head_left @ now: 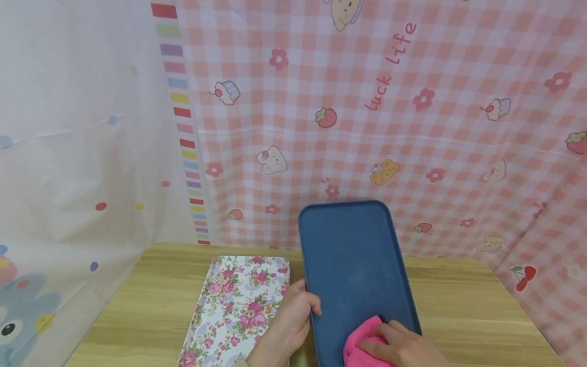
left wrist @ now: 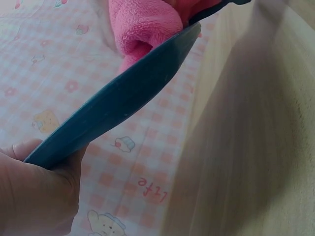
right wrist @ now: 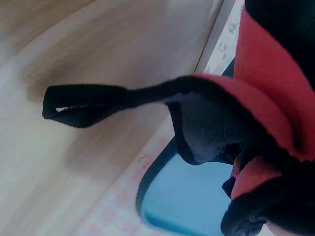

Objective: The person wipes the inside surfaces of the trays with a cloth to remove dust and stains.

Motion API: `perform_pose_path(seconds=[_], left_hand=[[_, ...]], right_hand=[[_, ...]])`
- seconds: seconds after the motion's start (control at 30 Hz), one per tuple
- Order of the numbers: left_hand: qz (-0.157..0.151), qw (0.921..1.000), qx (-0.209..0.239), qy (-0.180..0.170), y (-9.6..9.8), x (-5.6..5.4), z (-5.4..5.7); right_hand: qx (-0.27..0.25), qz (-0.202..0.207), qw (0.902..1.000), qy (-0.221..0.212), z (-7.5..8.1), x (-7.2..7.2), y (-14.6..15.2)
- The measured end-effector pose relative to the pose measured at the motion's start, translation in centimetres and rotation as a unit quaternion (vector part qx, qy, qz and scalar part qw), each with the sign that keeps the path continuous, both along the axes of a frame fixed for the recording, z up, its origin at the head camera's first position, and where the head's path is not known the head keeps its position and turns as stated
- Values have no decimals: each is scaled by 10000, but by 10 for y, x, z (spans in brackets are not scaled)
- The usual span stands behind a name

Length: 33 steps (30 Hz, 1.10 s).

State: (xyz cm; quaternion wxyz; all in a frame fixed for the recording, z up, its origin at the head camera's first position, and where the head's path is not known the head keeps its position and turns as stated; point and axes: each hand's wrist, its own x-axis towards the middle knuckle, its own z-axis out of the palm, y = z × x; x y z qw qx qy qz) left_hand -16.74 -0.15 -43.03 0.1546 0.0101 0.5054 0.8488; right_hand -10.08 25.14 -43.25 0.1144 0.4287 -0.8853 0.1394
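Observation:
A blue rectangular tray [head_left: 353, 255] is held up at a slant over the wooden table. My left hand [head_left: 289, 317] grips its left edge, the thumb lying over the rim. Against the tray's lower part, my right hand [head_left: 405, 345] holds a bunched pink cloth [head_left: 355, 340]. In the left wrist view the tray [left wrist: 115, 103] appears edge-on, with the fluffy cloth [left wrist: 145, 24] on its far side. Black edging and a dangling loop [right wrist: 81, 104] of the cloth show in the right wrist view, where most of my right hand is hidden.
A white tray with pink flowers [head_left: 238, 300] lies on the wooden table [head_left: 468, 306], left of the blue one. Behind the table hangs a pink checked cloth [head_left: 293, 92], and a white curtain [head_left: 82, 153] hangs at the left.

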Motion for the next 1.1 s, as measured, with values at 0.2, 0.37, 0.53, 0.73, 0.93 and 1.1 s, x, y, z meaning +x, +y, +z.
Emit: perform_pose_path(seconds=[0.2, 0.37, 0.53, 0.73, 0.93, 1.1], left_hand=[[23, 10000, 6, 4, 0, 1, -1], [36, 10000, -25, -11, 0, 1, -1], [34, 10000, -29, 6, 0, 1, -1], [-23, 10000, -27, 26, 1, 1, -2], [-18, 10000, -51, 61, 1, 1, 0], [-31, 10000, -64, 65, 1, 1, 0]], right_hand=[[92, 394, 9941, 1005, 0, -7, -12], [242, 460, 9931, 1053, 2, -9, -17], [316, 482, 9893, 1340, 4, -11, -23], [309, 426, 9897, 1333, 8, -10, -30], [200, 212, 9917, 1254, 11, -9, -37], [116, 75, 9935, 1129, 15, -10, -40]])
